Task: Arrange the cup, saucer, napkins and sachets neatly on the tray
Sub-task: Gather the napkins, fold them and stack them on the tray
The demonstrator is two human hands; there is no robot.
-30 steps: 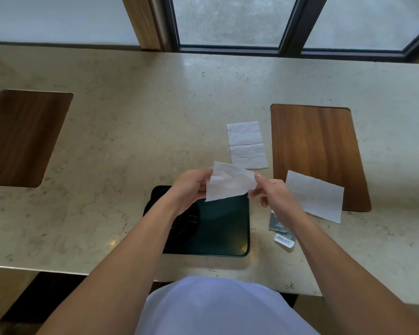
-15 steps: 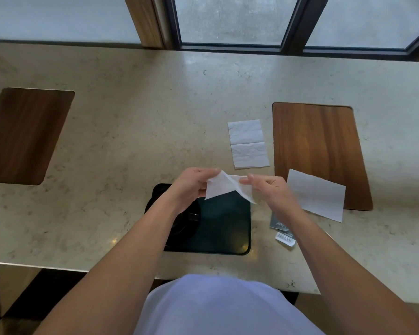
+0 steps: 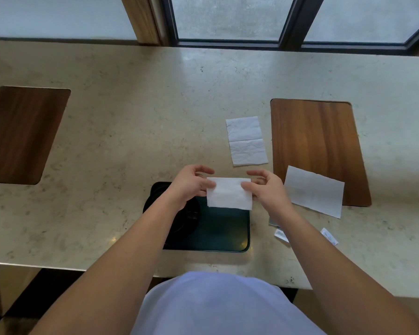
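A folded white napkin [image 3: 229,193] is held flat over the far edge of the dark green tray [image 3: 224,230]. My left hand [image 3: 191,183] pinches its left edge and my right hand [image 3: 267,187] pinches its right edge. A dark cup and saucer [image 3: 186,216] sit on the tray's left side, mostly hidden under my left forearm. A second napkin [image 3: 247,140] lies unfolded on the counter beyond my hands. A third napkin [image 3: 313,191] lies half on a wooden inlay. Sachets [image 3: 281,235] and another sachet [image 3: 329,236] lie right of the tray, partly under my right forearm.
The marble counter [image 3: 131,141] has a wooden inlay [image 3: 317,141] at the right and another wooden inlay [image 3: 22,134] at the left. A window frame [image 3: 228,42] runs along the far edge. The counter's near edge is just in front of my body.
The napkin was loose and crumpled between my hands; it is now folded into a flat rectangle held by both edges. My hands stayed over the tray's far edge.
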